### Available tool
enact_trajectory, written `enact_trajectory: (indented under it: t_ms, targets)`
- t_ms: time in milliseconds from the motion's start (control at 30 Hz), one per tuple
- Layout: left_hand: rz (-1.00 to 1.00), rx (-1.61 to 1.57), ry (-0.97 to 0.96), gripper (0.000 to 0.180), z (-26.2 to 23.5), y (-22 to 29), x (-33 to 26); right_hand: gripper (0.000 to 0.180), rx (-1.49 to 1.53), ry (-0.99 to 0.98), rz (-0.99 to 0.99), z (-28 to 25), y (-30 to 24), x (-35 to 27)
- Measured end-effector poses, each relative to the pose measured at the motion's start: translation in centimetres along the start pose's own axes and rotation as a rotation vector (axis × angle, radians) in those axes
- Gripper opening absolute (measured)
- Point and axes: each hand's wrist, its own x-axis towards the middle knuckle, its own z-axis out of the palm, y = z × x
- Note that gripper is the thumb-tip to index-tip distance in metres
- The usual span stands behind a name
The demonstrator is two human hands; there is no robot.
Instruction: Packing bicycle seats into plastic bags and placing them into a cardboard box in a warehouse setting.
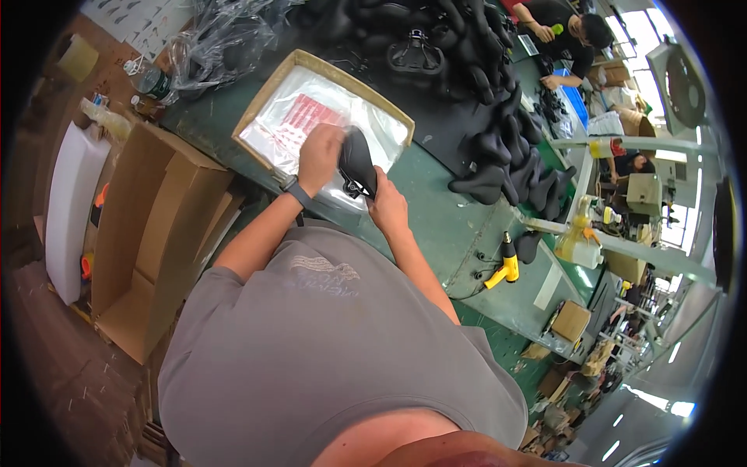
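A black bicycle saddle (357, 163) is held upright over a shallow cardboard box (401, 117), its metal rails and clamp toward me. My right hand (387, 204) grips the saddle's lower right side. Close to its left edge is my left hand (320, 156), fingers curled and slightly blurred; what they hold, if anything, is hidden. Beneath both hands, the box contains a stack of clear plastic bags (284, 97) with red print. A dark watch (296, 190) is on my left wrist.
More black saddles (506, 152) pile up across the green table (436, 226). A yellow heat gun (506, 263) lies to the right, its cord trailing. Crumpled plastic film (214, 50) and a bottle (148, 80) are at far left, above an open carton (156, 226). Another person (572, 39) works at far right.
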Motion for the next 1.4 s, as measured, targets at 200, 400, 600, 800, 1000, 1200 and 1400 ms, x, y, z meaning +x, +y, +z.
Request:
enact_trajectory:
  t_ms: [200,400,600,800,1000,1200,1400]
  targets:
    - [0.196,-0.297,-0.569,0.010,-7.8,8.2,-0.8,0.097,0.624,-0.076,0.217,1.3,-0.4,1.7]
    - [-0.654,-0.990,-0.605,0.023,-17.5,2.1,2.2,0.028,1.352,-0.049,0.303,-4.5,-7.3,2.7]
    - [-0.438,-0.382,-0.342,0.090,-18.5,-0.9,9.5,0.053,0.278,0.032,-0.566,-6.4,-18.9,7.2]
    - [-0.791,-0.114,-0.192,0.055,-26.2,-17.9,10.5,0.048,0.503,0.166,-0.192,-5.7,-17.8,20.4]
    - [-0.826,0.612,-0.388,0.082,-30.7,-26.9,4.8,0.069,-0.092,0.003,0.119,-0.3,-4.2,35.9]
    - [-0.863,0.682,-0.146,0.069,-29.2,-21.2,12.6,0.086,-0.141,-0.135,-0.054,6.9,6.2,43.7]
    - [-0.592,0.647,-0.179,0.058,-27.2,-20.0,13.8,0.064,-0.318,-0.467,0.037,3.3,-7.1,41.7]
